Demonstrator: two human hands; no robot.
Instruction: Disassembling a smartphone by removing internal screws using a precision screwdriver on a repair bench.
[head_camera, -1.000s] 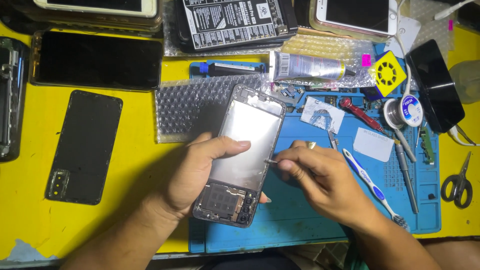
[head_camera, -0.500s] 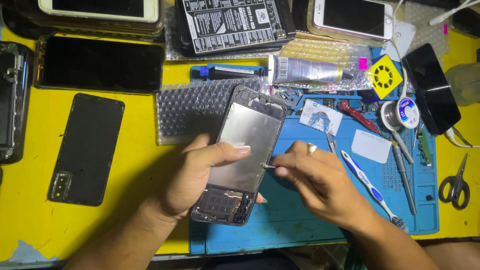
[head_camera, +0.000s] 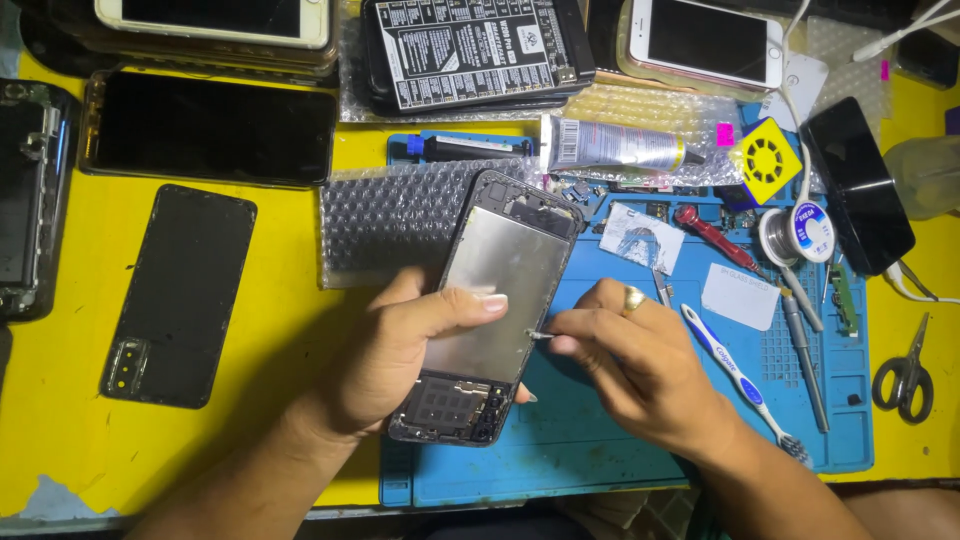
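On the far left of the yellow table (head_camera: 250, 330), a dark phone frame (head_camera: 22, 200) lay at the edge, with a black phone back cover (head_camera: 180, 295) flat beside it and a black screen panel (head_camera: 210, 130) above that. A sheet of bubble wrap (head_camera: 390, 225) lay next, partly under the top of the opened phone (head_camera: 495, 300). The left hand (head_camera: 400, 355) held that phone tilted above the near left corner of the blue work mat (head_camera: 600, 450), fingers wrapped behind it and the thumb pressed across its silver metal plate, the circuit board end pointing toward the person. At the phone's right edge, the right hand (head_camera: 640, 365) pinched a thin metal tool (head_camera: 540, 335) between thumb and fingertips, its tip touching the frame; a gold ring (head_camera: 634, 299) sat on one finger. Above, a black pen (head_camera: 460, 147) and a grey glue tube (head_camera: 615, 150) lay along the mat's top edge. Further right on the mat lay a red-handled screwdriver (head_camera: 715, 238), a blue and white toothbrush (head_camera: 745, 385), a white card (head_camera: 740, 296) and a spool of solder wire (head_camera: 800, 235). A pair of scissors (head_camera: 905, 375) rested on the table at the far right.
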